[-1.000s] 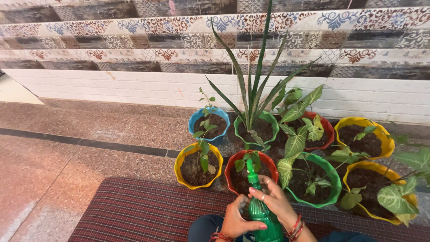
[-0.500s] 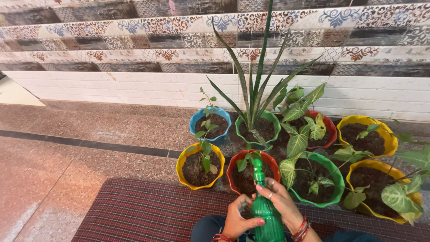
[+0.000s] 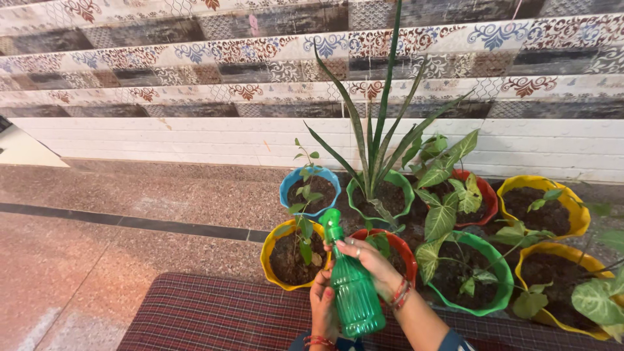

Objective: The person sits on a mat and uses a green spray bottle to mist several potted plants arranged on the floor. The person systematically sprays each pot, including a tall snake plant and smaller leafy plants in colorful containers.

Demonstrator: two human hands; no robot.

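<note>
Gripped by both hands (image 3: 354, 273), green spray bottle (image 3: 351, 286) apparently tilts up-left.

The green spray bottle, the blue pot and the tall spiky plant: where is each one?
Green spray bottle (image 3: 354, 296), head view, on its ribbed body.
Blue pot (image 3: 288, 183), head view, on its left rim.
Tall spiky plant (image 3: 377, 140), head view, on its upright middle leaves.

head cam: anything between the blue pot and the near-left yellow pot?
No other pot. In the head view the blue pot sits just behind the yellow pot; the gap is crossed by the yellow pot's seedling and the spray bottle nozzle tip.
</note>
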